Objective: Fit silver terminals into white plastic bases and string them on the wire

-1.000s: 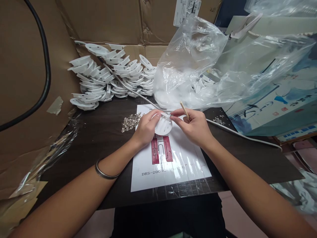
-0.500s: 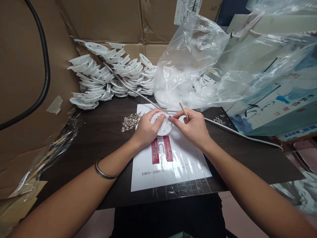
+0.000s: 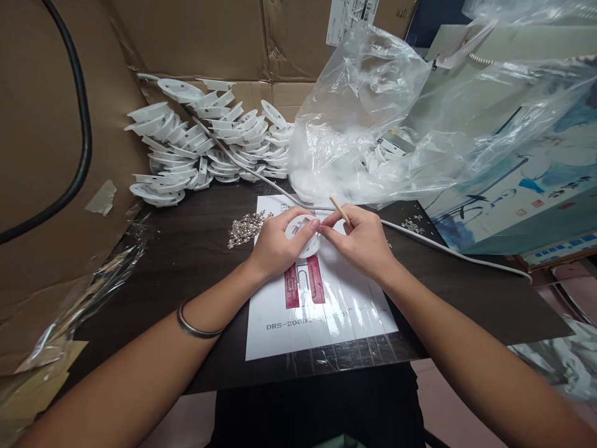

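A round white plastic disc (image 3: pixel 301 244) with slots is gripped by my left hand (image 3: pixel 276 241), thumb lying across its face. Opposite it, my right hand (image 3: pixel 361 235) has its thumb and forefinger pinched at the disc's right edge; whatever is between those tips is too small to make out. A thin wooden stick (image 3: pixel 340 210) rests in the same right hand, poking up past the knuckles. Beneath both hands lies a printed white sheet (image 3: pixel 270 339) with a red-and-white picture and lettering. Left of my left hand is a heap of small shiny metal clips (image 3: pixel 245 230).
White discs (image 3: pixel 172 168) are piled at the back left against cardboard (image 3: pixel 200 37). A clear plastic bag (image 3: pixel 354 124) holding white parts stands behind my hands. A grey cable (image 3: pixel 448 251) crosses the dark table, near more small metal pieces (image 3: pixel 413 225) at right.
My left thumb has slid right and down across the disc, which has turned slightly. My right fingertips have come up against the disc's edge, and the stick has tilted further left.
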Action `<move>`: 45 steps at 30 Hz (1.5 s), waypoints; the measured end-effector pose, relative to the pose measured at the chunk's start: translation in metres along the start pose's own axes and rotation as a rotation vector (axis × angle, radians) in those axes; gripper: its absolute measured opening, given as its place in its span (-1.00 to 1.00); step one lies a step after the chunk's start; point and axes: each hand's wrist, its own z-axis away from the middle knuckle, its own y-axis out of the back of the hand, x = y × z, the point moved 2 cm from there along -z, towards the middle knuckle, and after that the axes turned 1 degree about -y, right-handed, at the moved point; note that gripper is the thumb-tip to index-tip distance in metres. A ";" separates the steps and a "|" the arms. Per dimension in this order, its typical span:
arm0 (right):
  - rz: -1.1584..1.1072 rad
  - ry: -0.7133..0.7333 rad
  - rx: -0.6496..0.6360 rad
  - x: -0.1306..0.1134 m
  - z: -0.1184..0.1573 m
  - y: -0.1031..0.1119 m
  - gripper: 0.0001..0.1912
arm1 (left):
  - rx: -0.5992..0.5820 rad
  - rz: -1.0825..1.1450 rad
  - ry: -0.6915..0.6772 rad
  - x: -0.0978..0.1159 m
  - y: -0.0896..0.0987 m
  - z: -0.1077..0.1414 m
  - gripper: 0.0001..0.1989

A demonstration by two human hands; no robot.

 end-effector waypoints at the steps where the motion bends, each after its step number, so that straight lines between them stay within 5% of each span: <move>1: 0.001 0.016 0.003 0.000 0.000 0.000 -0.90 | -0.001 -0.003 0.000 0.000 0.000 0.000 -0.82; 11: -0.008 0.064 -0.001 0.001 0.002 -0.001 -0.95 | 0.052 0.055 0.052 -0.002 -0.001 -0.002 -0.86; 23: -0.073 -0.104 -0.020 0.000 0.001 -0.002 -0.94 | 0.035 0.090 0.076 0.000 -0.001 -0.003 -0.85; 37: -0.132 -0.056 0.001 0.005 0.002 -0.005 -0.90 | -0.001 0.276 0.205 -0.003 -0.001 -0.005 -0.78; 45: -0.324 -0.268 -0.047 0.004 0.000 -0.006 -0.86 | 0.003 0.233 0.148 -0.003 0.000 -0.004 -0.81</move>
